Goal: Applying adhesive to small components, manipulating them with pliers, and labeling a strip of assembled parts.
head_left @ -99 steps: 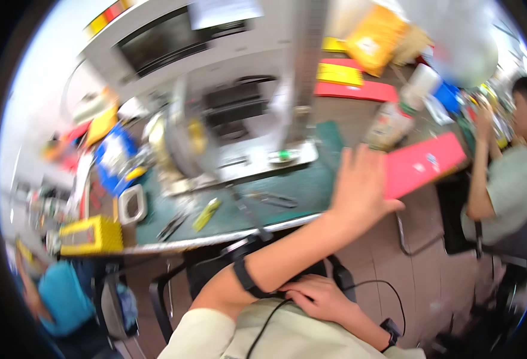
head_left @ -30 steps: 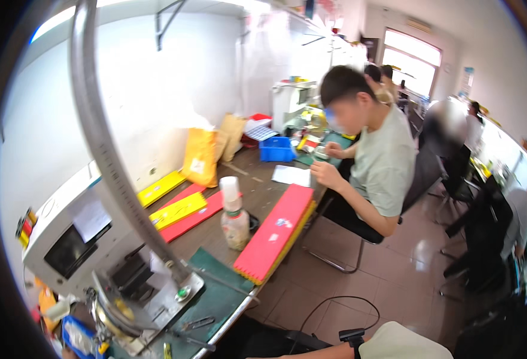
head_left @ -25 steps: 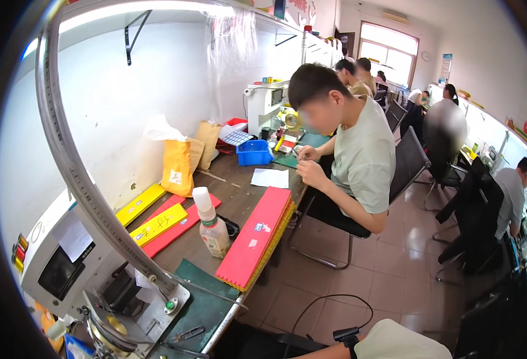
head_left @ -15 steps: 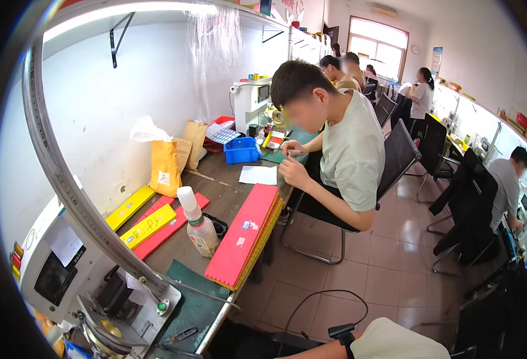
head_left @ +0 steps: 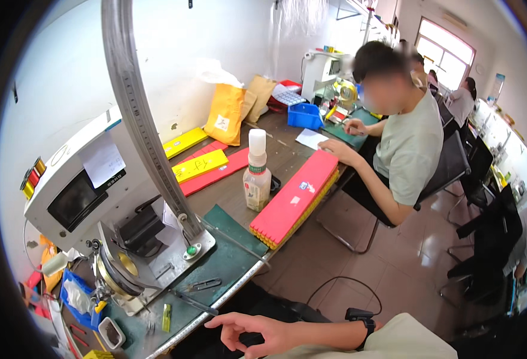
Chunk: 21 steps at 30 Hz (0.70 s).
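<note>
My right hand (head_left: 248, 332) reaches in over the front of the desk from the lower right, a dark band (head_left: 365, 326) on its wrist. Its index finger stretches out to the left and the others bend loosely; nothing shows in its grasp. Nearest to the fingertips is a dark slim tool (head_left: 194, 303), apart from the hand as far as I can see. Behind that lie metal tweezers (head_left: 205, 285) on a green mat (head_left: 230, 230). A small yellow-green item (head_left: 166, 317) rests farther left, beside the metal base of a machine. My left hand is out of view.
A white machine (head_left: 75, 179) with a dark screen and upright metal post (head_left: 128, 90) stands left. Near it are a blue tray (head_left: 75, 299) and small white dish (head_left: 111, 332). Stacked red and yellow strips (head_left: 296, 194), a bottle (head_left: 257, 179) and a seated co-worker (head_left: 416, 137) are beyond.
The head view has swung left, bringing more of the machine and desk front into sight. My right hand has come into view at the lower edge. The co-worker's hands have moved apart.
</note>
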### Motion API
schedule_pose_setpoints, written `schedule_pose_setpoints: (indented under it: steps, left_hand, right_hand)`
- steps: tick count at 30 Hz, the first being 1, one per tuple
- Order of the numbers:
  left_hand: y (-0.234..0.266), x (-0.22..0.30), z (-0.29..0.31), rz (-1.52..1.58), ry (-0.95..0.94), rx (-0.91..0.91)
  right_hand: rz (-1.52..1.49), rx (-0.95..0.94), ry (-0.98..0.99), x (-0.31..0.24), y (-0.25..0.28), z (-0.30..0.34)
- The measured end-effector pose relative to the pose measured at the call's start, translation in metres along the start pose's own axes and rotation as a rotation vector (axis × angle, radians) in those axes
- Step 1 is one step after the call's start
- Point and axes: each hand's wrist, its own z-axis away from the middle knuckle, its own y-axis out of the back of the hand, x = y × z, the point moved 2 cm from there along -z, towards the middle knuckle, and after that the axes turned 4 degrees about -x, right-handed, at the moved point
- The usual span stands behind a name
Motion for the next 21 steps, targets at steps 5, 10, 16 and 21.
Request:
schedule_pose_setpoints:
  steps: [5, 10, 16, 21]
  left_hand:
    - [-0.054, -0.008, 0.069, 0.503, 0.548, -0.478]
    - [-0.078, -0.01, 0.066, 0.233, 0.635, -0.868]
    - [-0.083, -0.002, 0.065, 0.165, 0.572, -1.01]
    - [-0.11, -0.024, 0.064, 0.227, 0.648, -1.178]
  right_hand:
    - [0.093, -0.198, -0.043, -0.014, -0.023, -0.016]
    - [0.314, -0.089, -0.125, -0.013, -0.023, -0.004]
    - [0.095, -0.159, -0.354, 0.007, -0.026, 0.018]
    - [0.021, -0.104, -0.307, -0.015, 0.01, 0.036]
